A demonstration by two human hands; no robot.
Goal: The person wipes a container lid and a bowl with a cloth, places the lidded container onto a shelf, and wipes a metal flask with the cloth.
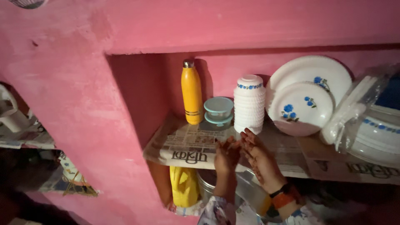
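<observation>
Hands are raised, fingers spread, gripping nothing: left hand (pixel 226 155) and right hand (pixel 257 157) just below the stack of white cups (pixel 249 104) (upside down), set on the newspaper-lined shelf (pixel 187 146).
</observation>
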